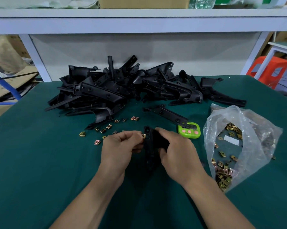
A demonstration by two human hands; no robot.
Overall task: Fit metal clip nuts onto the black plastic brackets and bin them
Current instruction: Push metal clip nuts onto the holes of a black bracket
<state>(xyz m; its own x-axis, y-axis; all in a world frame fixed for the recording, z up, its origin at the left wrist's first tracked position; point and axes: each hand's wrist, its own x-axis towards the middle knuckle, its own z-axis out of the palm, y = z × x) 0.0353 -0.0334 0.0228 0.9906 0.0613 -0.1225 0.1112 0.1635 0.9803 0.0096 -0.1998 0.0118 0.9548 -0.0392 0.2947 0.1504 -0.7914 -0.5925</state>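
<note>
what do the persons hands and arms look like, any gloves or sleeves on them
Both are bare: the left hand and right hand wear no gloves, and no ring shows on the visible fingers. The left forearm and right forearm are uncovered to the frame's bottom edge, with no sleeve, watch or wristband in view.

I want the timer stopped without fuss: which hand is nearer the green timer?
Right. The right hand grips the black bracket just left of the green timer; the left hand, pinching a clip nut, sits on the bracket's far side, farther away.
</note>
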